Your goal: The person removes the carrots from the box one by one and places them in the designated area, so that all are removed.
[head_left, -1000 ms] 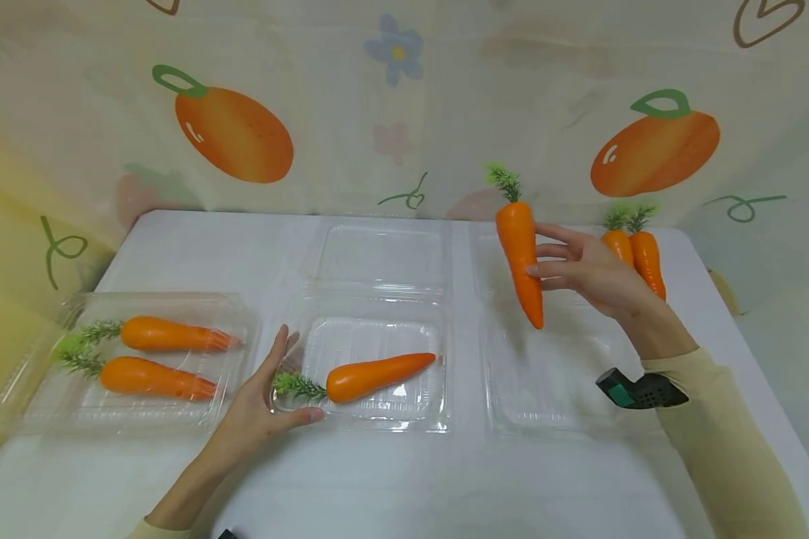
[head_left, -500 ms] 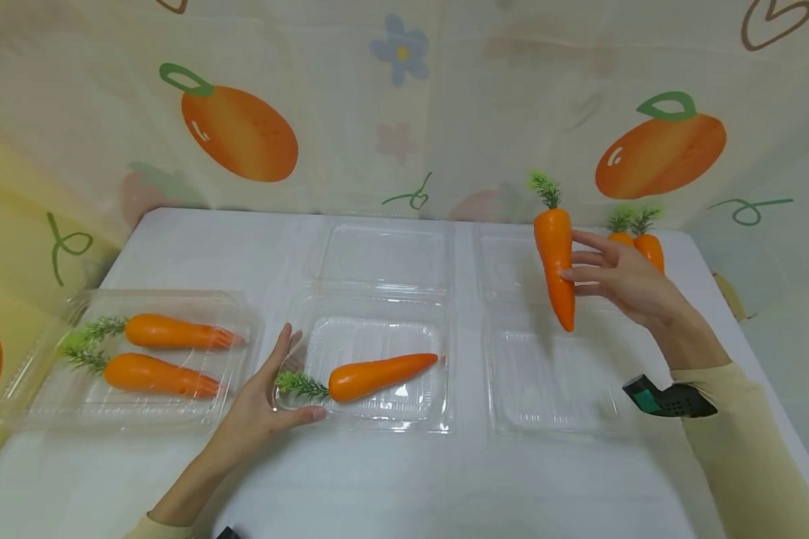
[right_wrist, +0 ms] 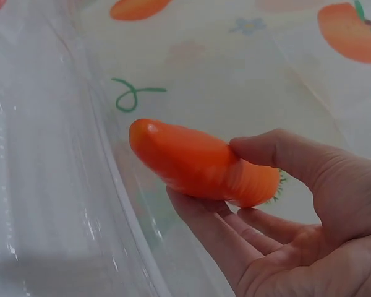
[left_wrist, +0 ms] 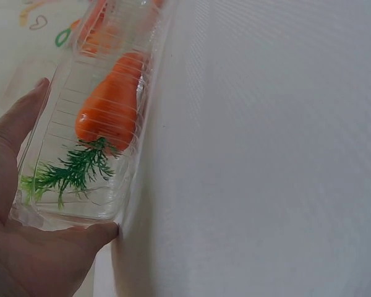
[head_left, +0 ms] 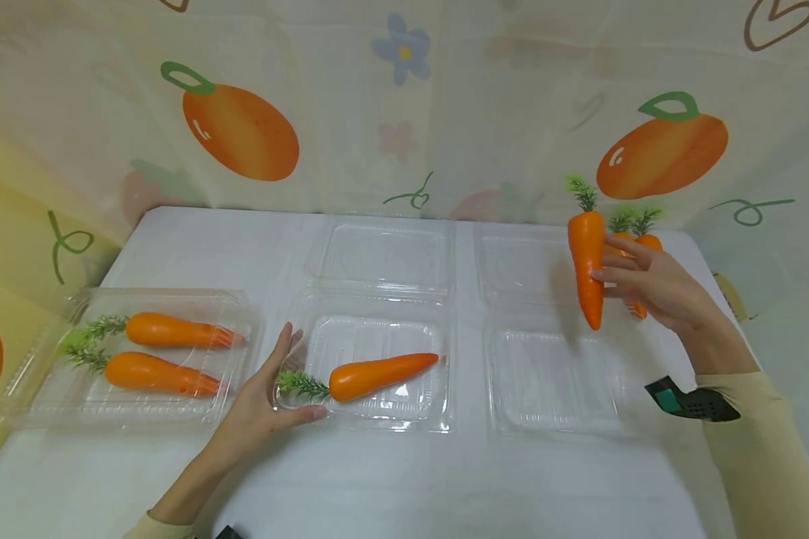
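Note:
My right hand (head_left: 661, 288) holds an orange carrot (head_left: 585, 262) upright over the right clear plastic container (head_left: 553, 382), green top upward. In the right wrist view the thumb presses one side of the carrot (right_wrist: 198, 158) and the fingers support the other. My left hand (head_left: 256, 400) spreads at the left end of the middle container (head_left: 364, 419), thumb along its front edge, straight fingers at its side. A carrot (head_left: 377, 376) lies in that container, leaves toward the left hand. The left wrist view shows this carrot (left_wrist: 111, 102) through the clear wall.
At the left, a closed clear container (head_left: 47, 404) holds two carrots (head_left: 162, 372). Raised lids (head_left: 384, 254) of the middle and right containers lie open toward the back. More carrots (head_left: 649, 241) sit at the table's back right, partly behind my right hand. A printed curtain (head_left: 472, 97) hangs behind.
My right hand has moved to the right with the carrot, now overlapping the carrots at the back right. My left hand has stayed at the middle container.

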Demonstrator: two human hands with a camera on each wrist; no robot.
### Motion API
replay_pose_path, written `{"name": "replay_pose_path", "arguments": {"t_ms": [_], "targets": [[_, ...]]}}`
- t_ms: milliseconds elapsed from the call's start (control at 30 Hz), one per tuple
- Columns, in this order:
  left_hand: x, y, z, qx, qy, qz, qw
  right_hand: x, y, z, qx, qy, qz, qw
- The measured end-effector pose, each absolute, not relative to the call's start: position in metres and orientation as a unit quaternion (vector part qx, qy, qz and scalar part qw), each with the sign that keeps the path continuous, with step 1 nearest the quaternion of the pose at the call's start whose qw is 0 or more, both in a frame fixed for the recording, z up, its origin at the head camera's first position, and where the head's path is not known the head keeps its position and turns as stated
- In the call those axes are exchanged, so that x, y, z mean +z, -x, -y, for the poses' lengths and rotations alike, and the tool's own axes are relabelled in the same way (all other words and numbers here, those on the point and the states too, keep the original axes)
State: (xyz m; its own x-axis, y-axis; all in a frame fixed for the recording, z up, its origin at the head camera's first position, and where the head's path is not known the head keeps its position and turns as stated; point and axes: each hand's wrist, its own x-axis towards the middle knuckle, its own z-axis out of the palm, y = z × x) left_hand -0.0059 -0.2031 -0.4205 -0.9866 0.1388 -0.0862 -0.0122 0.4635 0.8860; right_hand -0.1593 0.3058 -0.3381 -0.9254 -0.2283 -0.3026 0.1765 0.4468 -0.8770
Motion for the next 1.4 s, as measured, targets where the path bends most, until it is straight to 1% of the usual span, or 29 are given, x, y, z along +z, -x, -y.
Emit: {"name": "replay_pose_path", "arguments": {"t_ms": [300,400,533,600,833,1400], "targets": [[-0.421,0.004,0.204,0.522,-0.042,-0.849,0.072,-0.338,0.158,-0.326,-0.503,-0.015,-0.843,0.189],[-0.421,0.003,0.205,0.524,-0.044,-0.848,0.071,-0.339,0.159,-0.332,-0.542,-0.019,-0.82,0.184],[-0.42,0.004,0.205,0.524,-0.045,-0.848,0.069,-0.341,0.162,-0.338,-0.608,-0.017,-0.77,0.192],[-0.42,0.004,0.205,0.522,-0.045,-0.849,0.069,-0.341,0.163,-0.339,-0.603,-0.019,-0.773,0.196],[-0.42,0.005,0.204,0.523,-0.043,-0.848,0.073,-0.342,0.164,-0.346,-0.515,-0.034,-0.835,0.19],[-0.42,0.006,0.203,0.519,-0.043,-0.851,0.07,-0.346,0.162,-0.371,-0.509,-0.04,-0.84,0.182]]}}
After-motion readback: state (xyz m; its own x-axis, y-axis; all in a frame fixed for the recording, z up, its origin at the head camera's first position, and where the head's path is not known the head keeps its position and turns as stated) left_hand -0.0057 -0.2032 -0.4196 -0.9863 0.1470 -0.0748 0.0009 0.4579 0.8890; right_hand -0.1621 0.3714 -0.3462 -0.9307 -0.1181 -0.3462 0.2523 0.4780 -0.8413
